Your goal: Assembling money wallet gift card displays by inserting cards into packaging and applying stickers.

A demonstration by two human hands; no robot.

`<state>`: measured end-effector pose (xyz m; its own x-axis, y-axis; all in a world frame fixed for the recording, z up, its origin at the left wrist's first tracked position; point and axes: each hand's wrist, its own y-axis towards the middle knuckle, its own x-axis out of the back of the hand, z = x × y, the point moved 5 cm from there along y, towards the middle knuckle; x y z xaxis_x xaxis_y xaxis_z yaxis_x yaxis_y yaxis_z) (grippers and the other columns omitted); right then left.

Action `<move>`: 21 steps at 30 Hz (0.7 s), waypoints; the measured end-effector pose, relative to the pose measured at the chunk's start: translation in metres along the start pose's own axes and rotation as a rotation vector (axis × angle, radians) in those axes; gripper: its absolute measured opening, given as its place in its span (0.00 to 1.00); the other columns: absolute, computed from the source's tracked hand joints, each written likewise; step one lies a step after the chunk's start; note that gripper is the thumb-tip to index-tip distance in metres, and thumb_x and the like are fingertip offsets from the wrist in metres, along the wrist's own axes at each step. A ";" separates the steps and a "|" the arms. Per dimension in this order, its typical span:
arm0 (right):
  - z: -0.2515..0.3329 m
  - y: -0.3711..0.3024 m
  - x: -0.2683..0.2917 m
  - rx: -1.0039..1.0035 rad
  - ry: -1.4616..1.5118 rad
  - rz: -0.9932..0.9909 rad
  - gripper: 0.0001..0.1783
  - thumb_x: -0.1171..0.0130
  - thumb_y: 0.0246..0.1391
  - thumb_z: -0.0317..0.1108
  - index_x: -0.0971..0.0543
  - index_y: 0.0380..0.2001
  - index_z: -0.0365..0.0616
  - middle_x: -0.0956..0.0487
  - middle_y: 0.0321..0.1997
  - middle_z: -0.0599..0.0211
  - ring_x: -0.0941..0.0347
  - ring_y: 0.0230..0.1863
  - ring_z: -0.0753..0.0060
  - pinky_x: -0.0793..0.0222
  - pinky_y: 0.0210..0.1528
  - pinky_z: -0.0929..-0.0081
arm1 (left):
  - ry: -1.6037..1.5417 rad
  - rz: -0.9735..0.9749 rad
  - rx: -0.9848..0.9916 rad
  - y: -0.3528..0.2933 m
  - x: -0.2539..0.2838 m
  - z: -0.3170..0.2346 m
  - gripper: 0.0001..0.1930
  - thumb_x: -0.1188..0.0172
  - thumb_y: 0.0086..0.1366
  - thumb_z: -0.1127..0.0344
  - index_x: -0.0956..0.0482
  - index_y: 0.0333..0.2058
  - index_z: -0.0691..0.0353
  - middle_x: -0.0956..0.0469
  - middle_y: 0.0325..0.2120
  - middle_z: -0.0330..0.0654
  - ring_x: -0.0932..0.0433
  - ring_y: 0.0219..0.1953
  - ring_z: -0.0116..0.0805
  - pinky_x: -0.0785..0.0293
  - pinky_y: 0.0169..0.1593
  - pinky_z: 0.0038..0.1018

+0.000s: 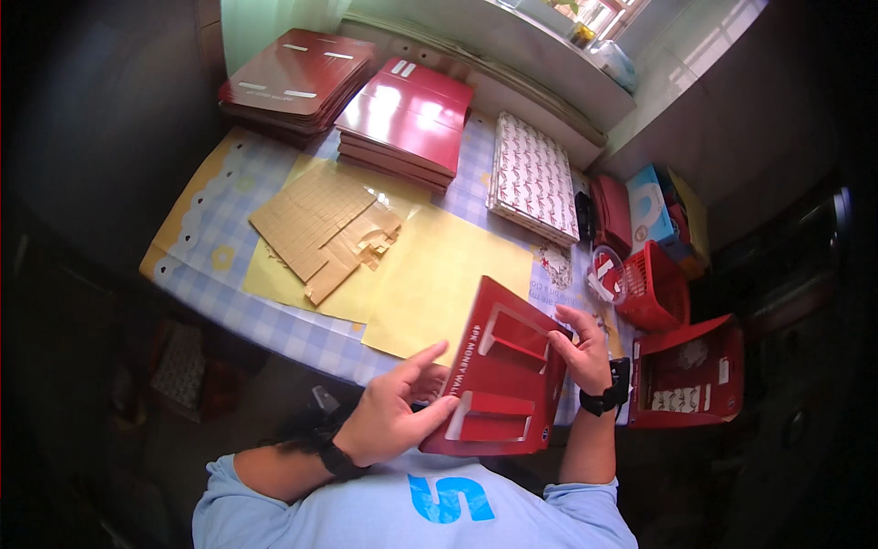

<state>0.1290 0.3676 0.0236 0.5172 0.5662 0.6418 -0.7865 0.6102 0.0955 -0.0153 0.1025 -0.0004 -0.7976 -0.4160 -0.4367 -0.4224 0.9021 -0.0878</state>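
Note:
A red cardboard folder [494, 377] with two cut-out windows is tilted up in front of me, over the table's near edge. At its left edge, my left hand [398, 407] has the thumb against the front, with some fingers hidden behind. On the opposite edge, my right hand [585, 352] grips with the thumb on the folder and other fingers partly raised. Beyond it, a sheet of small tan squares [315, 215], partly peeled and torn at one end, lies on yellow sheets [448, 265].
Two stacks of red folders, one at the far left [297, 73] and another beside it [407, 110], stand near a stack of patterned cards [535, 174]. To the right are a round clear tub [606, 274], a red basket [660, 293] and an open red folder [690, 371].

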 end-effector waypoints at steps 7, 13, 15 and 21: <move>0.036 -0.019 0.010 0.020 -0.233 -0.036 0.16 0.35 0.49 0.30 0.21 0.42 0.36 0.22 0.38 0.56 0.24 0.39 0.63 0.30 0.41 0.72 | 1.043 -0.107 -0.364 -0.009 0.014 -0.045 0.28 0.32 0.53 0.69 0.28 0.53 0.68 0.29 0.52 0.57 0.26 0.50 0.52 0.28 0.53 0.37; 0.038 -0.038 0.009 -0.096 -0.245 0.131 0.11 0.36 0.51 0.35 0.19 0.31 0.37 0.21 0.29 0.58 0.25 0.28 0.62 0.30 0.33 0.71 | 1.234 0.243 -0.502 0.023 -0.009 -0.056 0.27 0.33 0.54 0.66 0.27 0.53 0.66 0.30 0.53 0.56 0.30 0.56 0.53 0.32 0.58 0.39; 0.028 -0.041 0.012 -0.171 -0.249 0.145 0.11 0.36 0.51 0.36 0.19 0.30 0.37 0.21 0.29 0.58 0.25 0.28 0.61 0.30 0.32 0.71 | 1.384 0.408 -0.552 0.032 -0.026 -0.050 0.29 0.32 0.54 0.60 0.28 0.53 0.66 0.31 0.54 0.56 0.33 0.59 0.53 0.36 0.61 0.42; -0.005 -0.054 0.005 -0.376 0.094 0.177 0.24 0.35 0.52 0.40 0.23 0.47 0.34 0.22 0.33 0.65 0.27 0.30 0.76 0.29 0.34 0.77 | 1.506 0.560 -0.573 0.055 -0.047 -0.017 0.38 0.33 0.54 0.51 0.33 0.57 0.71 0.34 0.57 0.57 0.38 0.62 0.55 0.40 0.64 0.43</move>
<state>0.1753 0.3405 0.0181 0.4275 0.7174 0.5500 -0.6968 0.6491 -0.3052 -0.0080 0.1702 0.0305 -0.4203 -0.1219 0.8991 0.2091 0.9512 0.2267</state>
